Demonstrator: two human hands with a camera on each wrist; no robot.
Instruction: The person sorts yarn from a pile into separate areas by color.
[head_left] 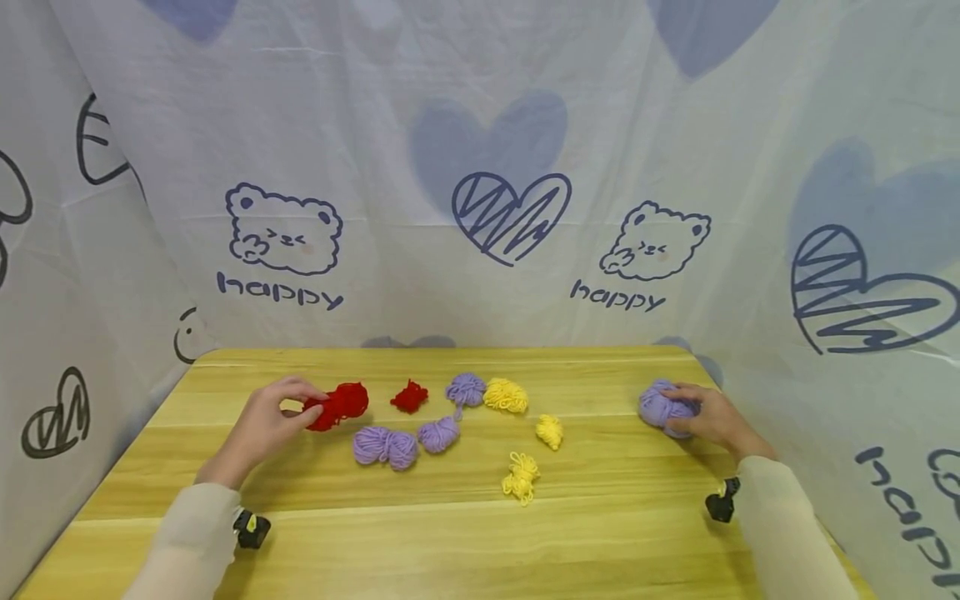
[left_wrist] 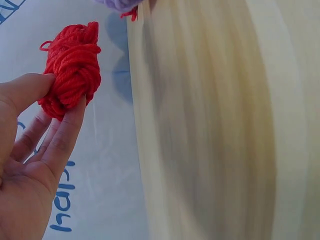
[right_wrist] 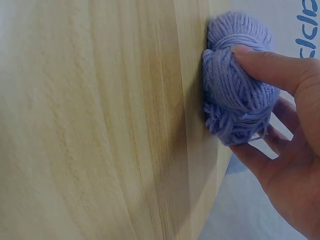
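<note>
My left hand (head_left: pixel 264 425) pinches a red yarn bundle (head_left: pixel 339 405) between thumb and fingers at the table's left; the left wrist view shows the red bundle (left_wrist: pixel 70 70) held at my fingertips (left_wrist: pixel 67 127). My right hand (head_left: pixel 712 417) grips a purple yarn ball (head_left: pixel 662 407) near the table's right edge, and in the right wrist view my thumb (right_wrist: pixel 272 67) presses on the purple ball (right_wrist: pixel 240 80). Between the hands lie a small red bundle (head_left: pixel 409 397), three purple bundles (head_left: pixel 385 447) (head_left: pixel 438 434) (head_left: pixel 466 389) and three yellow ones (head_left: pixel 506 395) (head_left: pixel 550 431) (head_left: pixel 521 477).
The wooden table (head_left: pixel 480 533) is walled by a white printed cloth (head_left: pixel 480 208) at the back and both sides. Bare wood lies in front of the yarn, towards me.
</note>
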